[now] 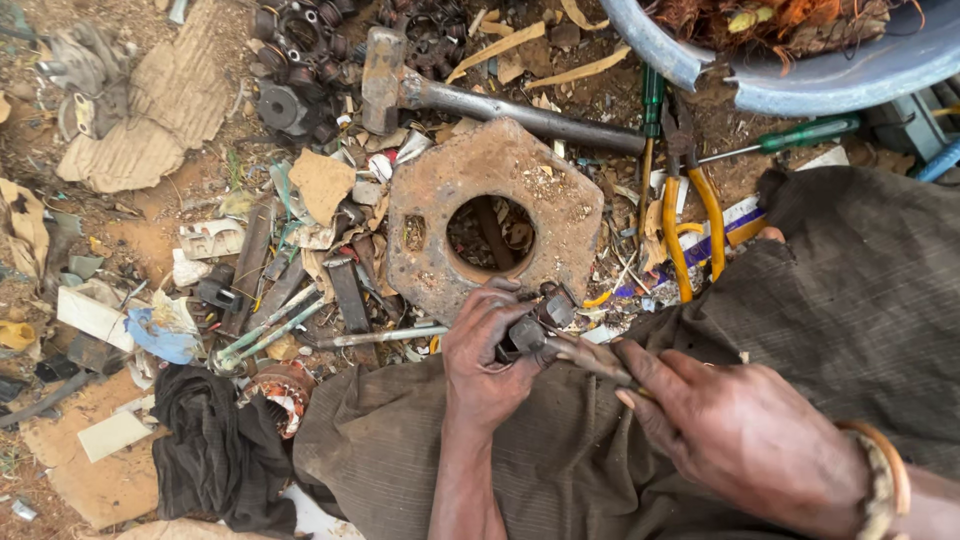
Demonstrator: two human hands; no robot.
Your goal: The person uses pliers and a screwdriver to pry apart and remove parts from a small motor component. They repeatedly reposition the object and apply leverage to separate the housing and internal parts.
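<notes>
My left hand grips a small dark metal part just in front of a rusty plate with a round hole. My right hand holds a thin rusty tool whose tip rests against that part. A bangle is on my right wrist. Both hands work over my lap, which is covered in brown cloth.
A heavy hammer lies behind the plate. Yellow-handled pliers and a green screwdriver lie to the right, near a blue basin. Scrap metal parts, cardboard and a black rag litter the dirt on the left.
</notes>
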